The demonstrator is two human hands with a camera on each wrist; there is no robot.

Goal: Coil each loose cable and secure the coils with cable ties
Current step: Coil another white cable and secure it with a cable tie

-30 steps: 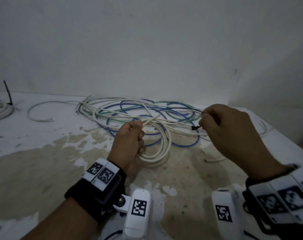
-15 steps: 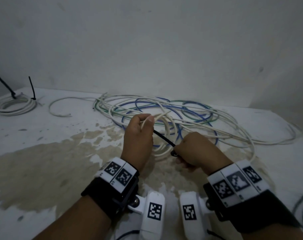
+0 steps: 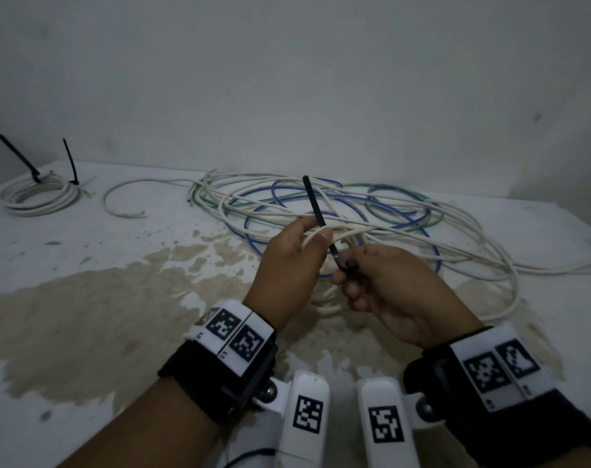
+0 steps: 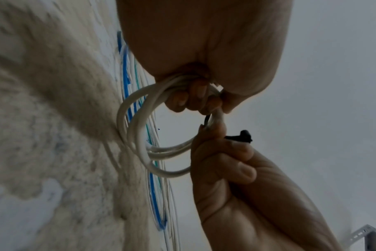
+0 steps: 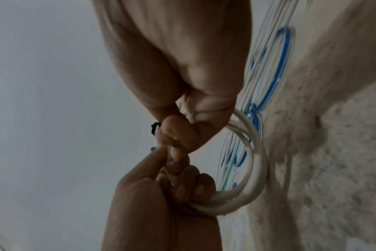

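Since a second ago the right hand [image 3: 385, 282] has come in from the far right and now sits just beside the left hand [image 3: 287, 265], and the black cable tie [image 3: 316, 211] that was only a small piece at its fingertips now stands up across the white coil [image 3: 334, 236]. The left hand's grip is clenched around the gathered loops of the white coil, thumb on top, holding them above the tabletop [image 3: 84, 298]. The right hand's grip pinches the head end of the cable tie between thumb and fingers; the strap runs up from there, passes the bundle beside the left thumb, and its free tail points up and slightly left. In the wrist views the loops hang in a ring below the two hands, with the tie's black head showing at the right fingers. Beyond the hands, loose white, blue and green cables [image 3: 371, 211] lie tangled across the far middle of the tabletop. At far left lies a tied white coil [image 3: 37, 197] with two black tie tails sticking up.
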